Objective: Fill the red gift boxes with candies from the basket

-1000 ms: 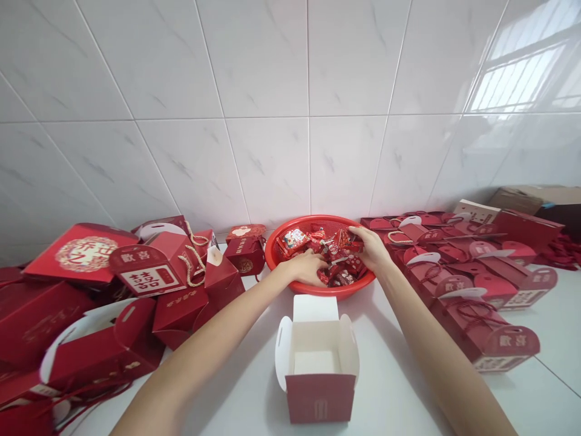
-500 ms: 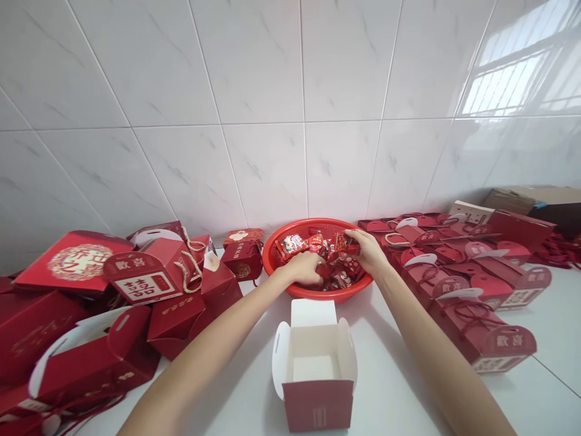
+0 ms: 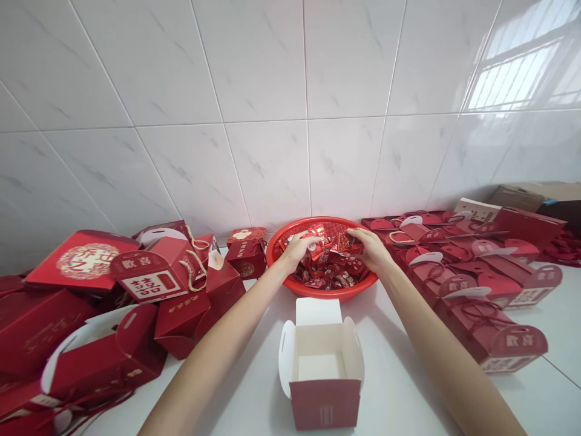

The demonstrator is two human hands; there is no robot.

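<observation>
Both hands are over a red plastic basket (image 3: pixel 281 278) filled with red-wrapped candies (image 3: pixel 338 275). My left hand (image 3: pixel 297 249), at the basket's left side, pinches a shiny red candy packet (image 3: pixel 320 240). On the right side, the fingers of my right hand (image 3: pixel 370 249) close on another small red candy packet (image 3: pixel 344 242), partly covered by the fingertips. Between my forearms stands an open gift box (image 3: pixel 325 402), dark red outside and white inside. Its flaps are spread and its bare white floor shows.
Several red gift boxes (image 3: pixel 149 272), some with rope handles, are heaped on the left. Rows of closed red boxes (image 3: pixel 490 327) fill the right side of the white table (image 3: pixel 254 387). A cardboard box (image 3: pixel 531 197) sits at the far right. The tiled wall (image 3: pixel 267 169) rises behind the basket.
My left hand has moved up from the candies in the basket's middle to its left side, now with a packet raised in its fingers. My right hand has barely moved.
</observation>
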